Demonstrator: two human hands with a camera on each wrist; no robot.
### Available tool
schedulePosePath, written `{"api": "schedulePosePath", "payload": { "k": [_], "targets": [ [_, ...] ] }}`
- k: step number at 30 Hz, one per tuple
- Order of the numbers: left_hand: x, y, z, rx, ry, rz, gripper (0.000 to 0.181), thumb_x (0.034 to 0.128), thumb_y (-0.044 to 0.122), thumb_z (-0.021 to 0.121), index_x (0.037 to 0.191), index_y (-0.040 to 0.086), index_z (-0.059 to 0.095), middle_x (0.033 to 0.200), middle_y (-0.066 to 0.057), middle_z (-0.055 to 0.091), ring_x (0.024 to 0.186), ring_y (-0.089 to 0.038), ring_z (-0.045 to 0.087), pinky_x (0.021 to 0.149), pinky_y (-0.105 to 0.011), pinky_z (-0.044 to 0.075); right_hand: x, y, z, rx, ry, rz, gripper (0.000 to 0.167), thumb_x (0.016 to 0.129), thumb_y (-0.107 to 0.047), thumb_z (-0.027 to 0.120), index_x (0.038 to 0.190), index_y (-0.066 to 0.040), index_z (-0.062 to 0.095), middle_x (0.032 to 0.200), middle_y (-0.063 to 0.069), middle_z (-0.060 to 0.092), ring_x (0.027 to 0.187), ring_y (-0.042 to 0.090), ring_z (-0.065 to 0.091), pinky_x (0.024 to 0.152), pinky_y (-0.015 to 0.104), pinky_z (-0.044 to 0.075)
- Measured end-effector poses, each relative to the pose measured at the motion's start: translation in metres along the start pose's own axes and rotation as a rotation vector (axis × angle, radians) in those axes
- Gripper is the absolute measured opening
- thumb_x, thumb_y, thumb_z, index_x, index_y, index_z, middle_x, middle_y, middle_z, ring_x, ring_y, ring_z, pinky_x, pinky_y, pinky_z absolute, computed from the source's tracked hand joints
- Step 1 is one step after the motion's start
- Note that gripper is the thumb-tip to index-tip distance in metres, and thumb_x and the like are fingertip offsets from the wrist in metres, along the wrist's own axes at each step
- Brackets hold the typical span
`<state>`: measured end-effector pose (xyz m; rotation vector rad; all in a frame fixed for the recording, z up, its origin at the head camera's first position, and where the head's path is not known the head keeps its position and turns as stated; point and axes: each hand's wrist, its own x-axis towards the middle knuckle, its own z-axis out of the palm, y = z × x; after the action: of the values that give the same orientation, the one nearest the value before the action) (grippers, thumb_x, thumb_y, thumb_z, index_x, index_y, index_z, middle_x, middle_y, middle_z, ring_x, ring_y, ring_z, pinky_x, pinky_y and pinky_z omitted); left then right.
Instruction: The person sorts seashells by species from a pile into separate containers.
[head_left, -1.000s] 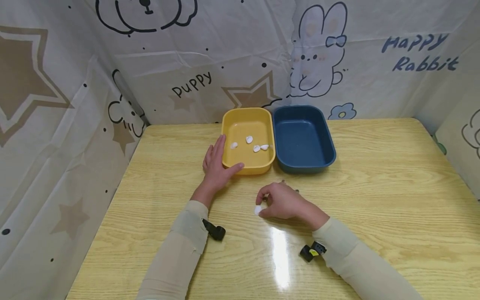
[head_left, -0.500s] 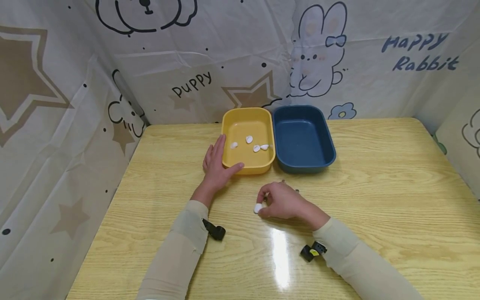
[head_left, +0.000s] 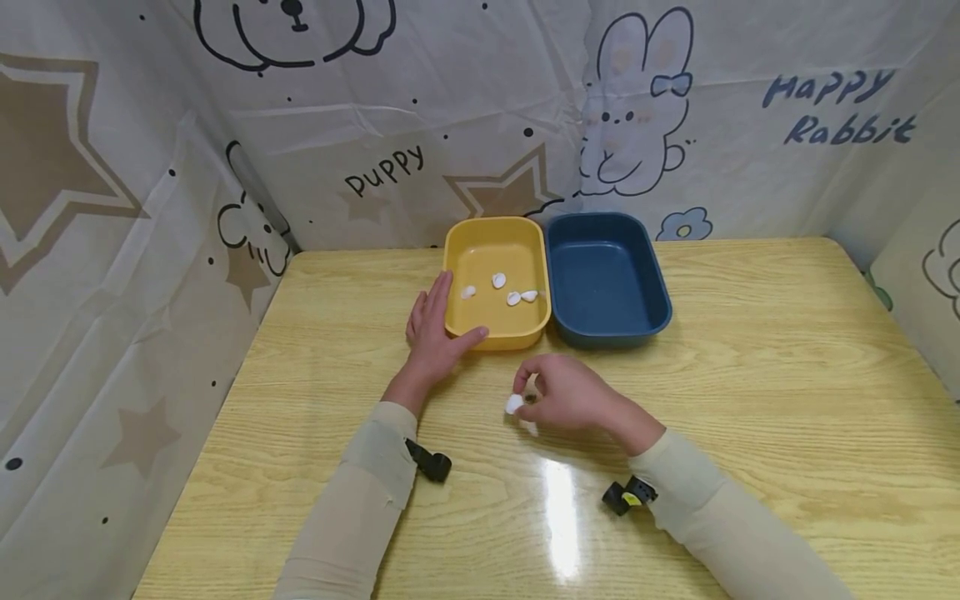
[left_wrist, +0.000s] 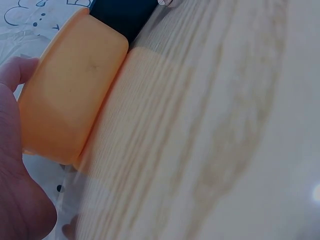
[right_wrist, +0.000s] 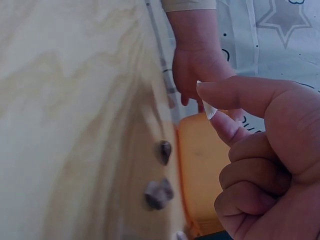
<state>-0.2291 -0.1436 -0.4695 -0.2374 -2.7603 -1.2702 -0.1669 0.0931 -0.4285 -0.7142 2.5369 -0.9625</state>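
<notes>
Between thumb and index finger, my right hand [head_left: 567, 393] pinches a white shell [head_left: 513, 404] above the table, in front of the bins. The right wrist view shows the shell [right_wrist: 208, 104] edge-on at the fingertips of the right hand [right_wrist: 270, 145]. My left hand [head_left: 435, 337] rests on the left side and front corner of the yellow bin [head_left: 498, 340], thumb on the rim. Several white shells, one of them [head_left: 498, 281], lie inside that bin. Small dark shells [right_wrist: 164, 152] lie on the table beside the right hand, mostly hidden by it in the head view.
A dark blue bin [head_left: 609, 337] stands against the yellow one's right side, with nothing visible inside. Both stand at the back of the wooden table [head_left: 757, 375], before a printed cloth [head_left: 480, 92] that hangs behind and at the sides.
The white shell, at the tabletop under my right fingers before, is now lifted slightly. My right hand has moved a little toward the bins; the left hand has stayed on the yellow bin.
</notes>
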Motion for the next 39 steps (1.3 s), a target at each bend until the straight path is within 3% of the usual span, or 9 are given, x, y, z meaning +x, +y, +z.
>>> {"api": "schedulePosePath", "payload": {
  "k": [14, 25, 39],
  "targets": [
    [-0.001, 0.001, -0.002, 0.008, -0.001, 0.018, 0.101, 0.0871, 0.047, 0.074, 0.162, 0.029, 0.009, 0.166, 0.011, 0.005, 0.148, -0.037, -0.001, 0.113, -0.056, -0.001, 0.009, -0.012, -0.027, -0.008, 0.101, -0.086, 0.021, 0.08, -0.026, 0.084, 0.093, -0.018, 0.07, 0.05, -0.006, 0.033, 0.043, 0.012, 0.03, 0.048, 0.03, 0.027],
    [0.0, -0.001, -0.001, 0.012, 0.002, 0.017, 0.102, 0.0858, 0.047, 0.074, 0.162, 0.03, 0.009, 0.166, 0.011, 0.006, 0.148, -0.038, -0.001, 0.112, -0.057, -0.001, 0.022, -0.022, -0.046, 0.059, 0.246, -0.102, 0.022, 0.079, -0.021, 0.086, 0.094, -0.015, 0.07, 0.052, -0.002, 0.036, 0.046, 0.019, 0.037, 0.048, 0.032, 0.028],
    [0.001, 0.0, -0.001, -0.004, 0.004, 0.011, 0.101, 0.0862, 0.048, 0.074, 0.162, 0.031, 0.008, 0.166, 0.013, 0.006, 0.148, -0.037, -0.001, 0.112, -0.057, -0.001, 0.044, -0.029, -0.052, 0.106, 0.447, -0.107, 0.025, 0.083, -0.025, 0.083, 0.1, -0.014, 0.068, 0.054, 0.003, 0.038, 0.047, 0.022, 0.037, 0.045, 0.031, 0.025]
  ]
}}
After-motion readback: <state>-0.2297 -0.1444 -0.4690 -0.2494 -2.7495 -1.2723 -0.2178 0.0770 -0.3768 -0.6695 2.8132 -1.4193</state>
